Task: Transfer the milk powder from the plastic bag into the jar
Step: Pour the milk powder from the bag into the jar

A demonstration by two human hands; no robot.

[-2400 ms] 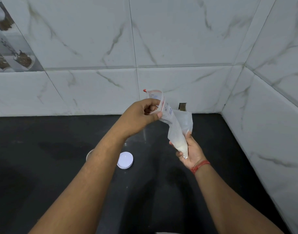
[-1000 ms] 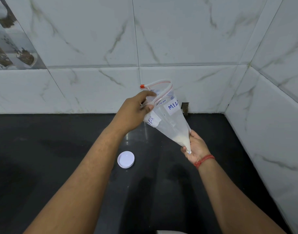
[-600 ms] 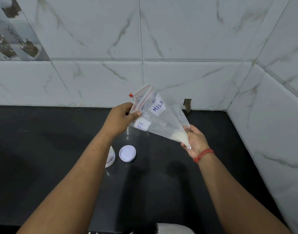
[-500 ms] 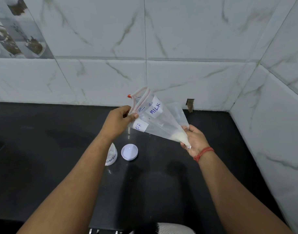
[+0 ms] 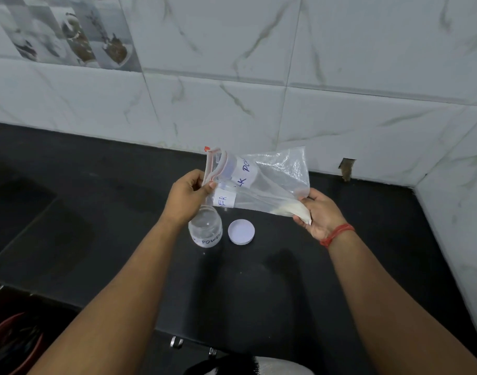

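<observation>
Clear plastic bag (image 5: 261, 182) hangs in the air, held nearly level above the black worktop (image 5: 96, 212) near its back edge; the left hand (image 5: 187, 197) pinches its red-striped mouth, the right hand (image 5: 320, 213) grips the corner where the milk powder (image 5: 291, 211) sits. Below the left hand the open jar (image 5: 205, 230) stands upright, its white lid (image 5: 241, 231) just beside it

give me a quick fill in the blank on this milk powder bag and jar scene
1. The left hand pinches the clear plastic zip bag at its ____ end.
2. The white milk powder sits in the corner held by the ____ hand.
3. The round white lid lies on the black ____.

Missing words: open; right; counter
</observation>
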